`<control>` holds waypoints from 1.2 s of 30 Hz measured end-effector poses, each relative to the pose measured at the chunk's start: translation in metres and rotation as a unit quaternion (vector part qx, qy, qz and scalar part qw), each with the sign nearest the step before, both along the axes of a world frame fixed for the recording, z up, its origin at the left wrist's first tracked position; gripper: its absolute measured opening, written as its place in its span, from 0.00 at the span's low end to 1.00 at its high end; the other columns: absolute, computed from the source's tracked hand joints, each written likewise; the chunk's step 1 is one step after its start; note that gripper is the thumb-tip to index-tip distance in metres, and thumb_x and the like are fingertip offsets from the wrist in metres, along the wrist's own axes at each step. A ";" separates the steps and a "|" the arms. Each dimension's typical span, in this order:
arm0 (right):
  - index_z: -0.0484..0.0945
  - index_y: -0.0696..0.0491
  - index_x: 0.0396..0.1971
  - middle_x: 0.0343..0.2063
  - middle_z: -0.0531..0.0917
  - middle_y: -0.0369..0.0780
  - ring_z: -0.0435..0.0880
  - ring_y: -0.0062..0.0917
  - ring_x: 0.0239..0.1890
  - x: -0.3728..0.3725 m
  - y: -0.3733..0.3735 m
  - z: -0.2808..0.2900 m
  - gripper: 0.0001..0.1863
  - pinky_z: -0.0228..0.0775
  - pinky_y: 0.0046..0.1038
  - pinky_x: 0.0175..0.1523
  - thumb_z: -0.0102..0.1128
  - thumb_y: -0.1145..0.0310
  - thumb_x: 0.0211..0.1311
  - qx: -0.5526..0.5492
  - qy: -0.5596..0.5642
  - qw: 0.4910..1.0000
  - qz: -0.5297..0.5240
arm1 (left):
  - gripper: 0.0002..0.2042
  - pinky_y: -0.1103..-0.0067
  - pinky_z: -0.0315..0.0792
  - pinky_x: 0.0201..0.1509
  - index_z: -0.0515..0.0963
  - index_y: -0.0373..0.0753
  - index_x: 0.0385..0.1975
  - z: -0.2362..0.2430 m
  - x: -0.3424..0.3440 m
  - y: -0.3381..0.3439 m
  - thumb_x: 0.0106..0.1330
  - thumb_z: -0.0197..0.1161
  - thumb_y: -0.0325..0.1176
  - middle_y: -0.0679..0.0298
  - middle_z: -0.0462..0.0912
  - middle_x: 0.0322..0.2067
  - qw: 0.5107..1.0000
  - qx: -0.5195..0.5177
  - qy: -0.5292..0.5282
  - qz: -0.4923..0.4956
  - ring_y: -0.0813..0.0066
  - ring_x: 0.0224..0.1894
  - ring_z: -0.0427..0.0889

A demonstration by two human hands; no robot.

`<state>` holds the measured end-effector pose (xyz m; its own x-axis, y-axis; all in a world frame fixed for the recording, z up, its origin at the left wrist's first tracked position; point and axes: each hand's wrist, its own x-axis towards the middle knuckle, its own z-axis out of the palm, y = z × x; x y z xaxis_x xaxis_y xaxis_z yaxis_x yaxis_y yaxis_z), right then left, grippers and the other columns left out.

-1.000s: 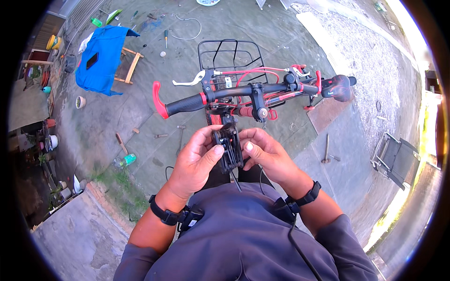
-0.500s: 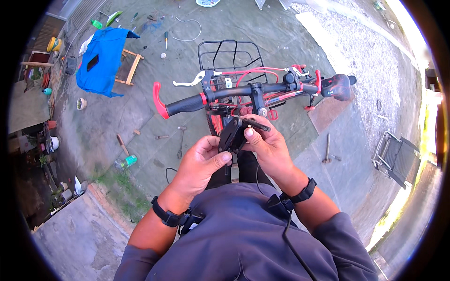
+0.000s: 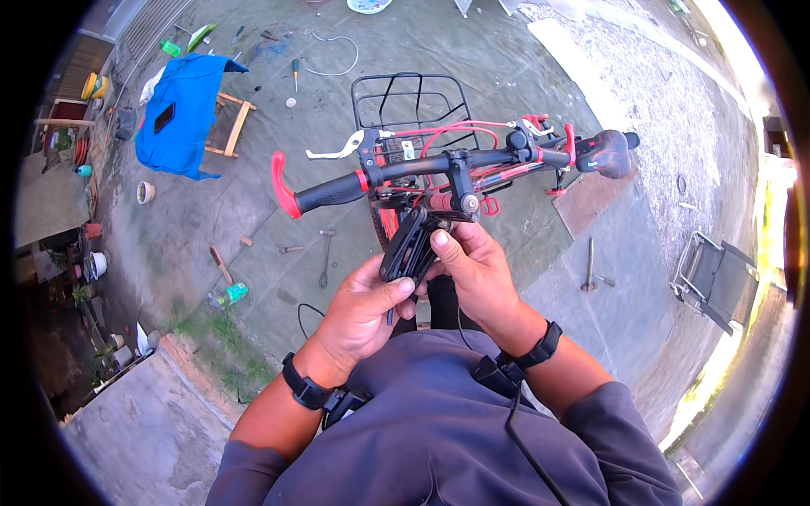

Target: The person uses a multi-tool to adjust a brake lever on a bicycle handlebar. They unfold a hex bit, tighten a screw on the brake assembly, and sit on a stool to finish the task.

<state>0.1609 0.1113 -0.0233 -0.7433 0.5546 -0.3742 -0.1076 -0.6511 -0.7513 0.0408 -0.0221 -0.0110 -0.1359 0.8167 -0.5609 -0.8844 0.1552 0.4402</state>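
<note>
I hold a black folding multi-tool (image 3: 403, 244) in front of my body, just below the stem (image 3: 461, 185) of a black-and-red bicycle. My left hand (image 3: 367, 308) grips its lower end, thumb pressed on the side, and a thin bit points down beneath it. My right hand (image 3: 472, 274) grips the upper right end, with its thumb along the tool's edge. The handlebar (image 3: 396, 170), with red bar ends and white brake levers, lies crosswise above both hands. The other fingers are partly hidden behind the tool.
A black rack (image 3: 405, 84) and saddle (image 3: 603, 152) belong to the bicycle. A blue cloth (image 3: 173, 126) with a dark phone covers a wooden stand. A folding chair (image 3: 713, 278), a hammer (image 3: 221, 266), a screwdriver (image 3: 295, 76), a green bottle (image 3: 234, 293) and metal tools (image 3: 589, 261) lie around on the ground.
The tool has turned from upright to tilted, its top leaning right. My right hand has risen, then come slightly back down. My left hand has shifted a little lower.
</note>
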 end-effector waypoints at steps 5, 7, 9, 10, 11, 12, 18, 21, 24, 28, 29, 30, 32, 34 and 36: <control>0.75 0.56 0.53 0.37 0.83 0.36 0.84 0.18 0.32 0.001 0.001 -0.002 0.14 0.79 0.21 0.35 0.56 0.66 0.74 -0.018 0.021 1.000 0.010 | 0.19 0.81 0.73 0.38 0.73 0.35 0.57 0.000 -0.004 -0.002 0.66 0.63 0.24 0.55 0.81 0.53 1.000 0.017 -0.010 -0.015 0.76 0.43 0.79; 0.75 0.56 0.52 0.37 0.83 0.36 0.84 0.19 0.32 0.001 0.002 -0.002 0.14 0.80 0.22 0.35 0.56 0.65 0.74 -0.029 0.024 0.999 0.016 | 0.19 0.81 0.72 0.38 0.73 0.35 0.57 0.000 -0.005 -0.003 0.66 0.64 0.24 0.55 0.81 0.52 0.999 0.029 -0.014 -0.022 0.75 0.42 0.79; 0.75 0.55 0.52 0.37 0.84 0.37 0.84 0.20 0.32 0.002 0.003 -0.004 0.14 0.80 0.23 0.34 0.57 0.65 0.74 -0.042 0.025 0.999 0.023 | 0.19 0.81 0.72 0.37 0.74 0.35 0.56 -0.003 -0.006 -0.005 0.66 0.65 0.25 0.55 0.80 0.51 0.999 0.040 -0.016 -0.029 0.75 0.41 0.78; 0.75 0.55 0.52 0.38 0.84 0.37 0.85 0.20 0.32 0.002 0.003 -0.001 0.13 0.80 0.23 0.34 0.57 0.64 0.74 -0.052 0.032 0.998 0.024 | 0.18 0.81 0.72 0.37 0.74 0.35 0.56 -0.005 -0.006 -0.006 0.66 0.65 0.25 0.55 0.80 0.50 0.998 0.047 -0.023 -0.034 0.75 0.41 0.77; 0.75 0.55 0.51 0.38 0.84 0.37 0.85 0.20 0.33 0.001 0.003 0.003 0.13 0.80 0.23 0.34 0.57 0.64 0.74 -0.063 0.039 0.997 0.026 | 0.18 0.81 0.71 0.37 0.74 0.35 0.56 -0.008 -0.008 -0.008 0.66 0.65 0.26 0.55 0.80 0.49 0.997 0.053 -0.030 -0.038 0.75 0.40 0.77; 0.76 0.55 0.51 0.38 0.84 0.37 0.85 0.20 0.33 0.000 0.003 0.006 0.13 0.80 0.23 0.34 0.57 0.64 0.74 -0.073 0.045 0.996 0.028 | 0.18 0.81 0.71 0.37 0.74 0.35 0.55 -0.009 -0.008 -0.010 0.66 0.65 0.26 0.55 0.79 0.47 0.997 0.060 -0.037 -0.042 0.75 0.40 0.77; 0.75 0.54 0.49 0.38 0.84 0.37 0.84 0.20 0.37 0.004 0.006 -0.003 0.11 0.79 0.21 0.34 0.57 0.64 0.74 -0.091 0.054 0.992 0.064 | 0.14 0.80 0.72 0.37 0.75 0.37 0.52 -0.011 -0.006 -0.009 0.67 0.65 0.28 0.56 0.80 0.46 0.995 0.062 -0.063 -0.047 0.74 0.40 0.78; 0.75 0.55 0.49 0.39 0.83 0.37 0.83 0.18 0.39 0.004 0.008 -0.007 0.13 0.78 0.20 0.34 0.59 0.63 0.73 -0.016 -0.020 0.999 0.025 | 0.13 0.80 0.73 0.38 0.76 0.38 0.51 -0.009 -0.004 -0.004 0.69 0.65 0.29 0.59 0.81 0.46 0.999 0.022 -0.036 -0.005 0.73 0.42 0.82; 0.74 0.55 0.53 0.39 0.81 0.35 0.82 0.19 0.38 0.003 0.009 0.003 0.14 0.77 0.20 0.37 0.60 0.68 0.71 0.059 -0.059 0.996 -0.023 | 0.13 0.80 0.75 0.39 0.76 0.39 0.52 -0.017 -0.007 -0.010 0.70 0.64 0.29 0.62 0.82 0.45 0.999 0.028 -0.031 0.012 0.72 0.44 0.84; 0.78 0.55 0.46 0.32 0.76 0.32 0.78 0.14 0.32 0.009 0.006 -0.008 0.16 0.72 0.18 0.30 0.72 0.72 0.59 0.322 -0.052 0.943 -0.069 | 0.14 0.78 0.75 0.39 0.75 0.40 0.53 -0.016 -0.008 -0.010 0.69 0.65 0.29 0.63 0.83 0.44 1.000 0.001 0.002 0.027 0.70 0.41 0.83; 0.80 0.54 0.45 0.31 0.75 0.33 0.76 0.14 0.30 0.011 0.011 0.001 0.16 0.71 0.18 0.30 0.73 0.74 0.57 0.399 -0.074 0.913 -0.029 | 0.14 0.78 0.75 0.39 0.75 0.40 0.53 -0.016 -0.007 -0.011 0.69 0.65 0.29 0.63 0.83 0.44 1.000 0.000 0.009 0.024 0.70 0.41 0.84; 0.81 0.54 0.43 0.30 0.75 0.33 0.75 0.14 0.29 0.013 0.014 0.010 0.16 0.70 0.19 0.29 0.74 0.75 0.55 0.473 -0.095 0.876 0.011 | 0.14 0.78 0.75 0.39 0.76 0.40 0.52 -0.015 -0.006 -0.011 0.69 0.65 0.29 0.63 0.83 0.44 1.000 -0.001 0.017 0.022 0.70 0.41 0.84; 0.82 0.52 0.40 0.29 0.75 0.35 0.74 0.16 0.26 0.008 0.011 0.015 0.14 0.69 0.20 0.28 0.75 0.75 0.52 0.455 -0.098 0.885 0.009 | 0.13 0.79 0.75 0.39 0.76 0.39 0.52 -0.011 -0.005 -0.010 0.69 0.64 0.28 0.63 0.83 0.44 0.999 -0.011 0.037 0.015 0.70 0.40 0.84; 0.82 0.52 0.39 0.28 0.76 0.34 0.74 0.17 0.26 0.007 0.012 0.014 0.15 0.69 0.20 0.28 0.75 0.75 0.52 0.471 -0.103 0.876 0.006 | 0.13 0.79 0.76 0.39 0.76 0.38 0.51 -0.010 -0.004 -0.008 0.69 0.63 0.28 0.63 0.84 0.43 0.998 -0.016 0.052 0.008 0.71 0.40 0.84; 0.81 0.53 0.38 0.27 0.76 0.35 0.75 0.19 0.26 0.007 0.011 0.013 0.14 0.69 0.21 0.28 0.75 0.75 0.51 0.477 -0.108 0.872 0.009 | 0.12 0.79 0.76 0.39 0.76 0.38 0.51 -0.010 -0.004 -0.008 0.69 0.63 0.28 0.63 0.84 0.43 0.998 -0.018 0.063 0.004 0.71 0.40 0.84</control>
